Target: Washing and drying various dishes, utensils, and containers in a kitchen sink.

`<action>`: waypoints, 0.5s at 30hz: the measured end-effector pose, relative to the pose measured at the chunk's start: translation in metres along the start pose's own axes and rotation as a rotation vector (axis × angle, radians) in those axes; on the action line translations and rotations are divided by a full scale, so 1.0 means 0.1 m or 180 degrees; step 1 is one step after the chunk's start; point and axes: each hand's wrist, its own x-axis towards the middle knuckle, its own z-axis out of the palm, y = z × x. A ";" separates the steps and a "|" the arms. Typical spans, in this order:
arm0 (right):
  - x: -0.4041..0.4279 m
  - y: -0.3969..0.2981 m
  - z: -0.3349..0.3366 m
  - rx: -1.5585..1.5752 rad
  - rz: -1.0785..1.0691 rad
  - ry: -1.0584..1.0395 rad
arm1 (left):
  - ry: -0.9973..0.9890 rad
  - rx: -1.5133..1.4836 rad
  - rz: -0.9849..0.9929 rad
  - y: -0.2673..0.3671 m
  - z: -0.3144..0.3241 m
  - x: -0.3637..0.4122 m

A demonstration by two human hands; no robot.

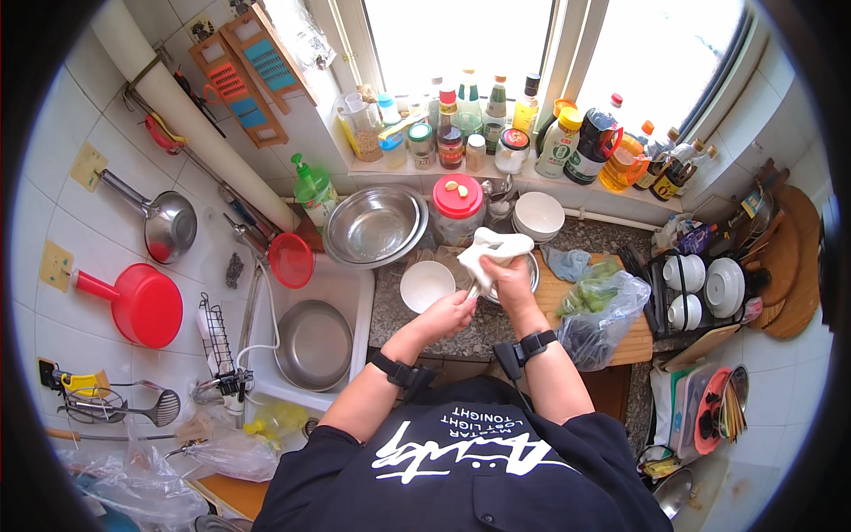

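My right hand (510, 282) grips a folded white cloth (495, 249) above the counter. Just below and to its left, my left hand (449, 316) has its fingers closed on the end of a thin, light-coloured utensil (473, 290), whose upper part runs into the cloth and is hidden. What kind of utensil it is cannot be made out. A white bowl (427, 286) sits on the granite counter beside my left hand. Partly covered by my right hand is a metal bowl (534, 274).
A sink (364, 312) with a metal basin (314, 342) lies left. Nested steel basins (375, 223), a red-lidded jar (459, 199) and stacked white bowls (538, 214) stand behind. Right are a wooden cutting board (638, 346), bagged green vegetables (598, 302) and a dish rack (658, 292).
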 end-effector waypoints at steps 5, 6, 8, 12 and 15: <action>0.05 0.06 -0.16 -0.0490 -0.0496 0.0265 | -0.0495 -0.0524 -0.0348 0.07 0.02 -0.06; 0.07 0.05 -0.21 -0.0852 -0.0571 0.0314 | -0.0498 -0.0509 -0.0346 0.08 0.03 -0.05; 0.10 0.04 -0.33 -0.1509 -0.0790 0.0472 | -0.0321 -0.0518 -0.0256 0.10 0.11 -0.03; -0.03 -0.12 -0.13 0.0721 0.0138 0.0524 | 0.0201 -0.0551 0.0125 -0.03 0.30 0.10; -0.19 -0.35 0.01 0.1490 0.0386 0.0351 | 0.0725 -0.0460 0.0645 -0.03 0.43 0.22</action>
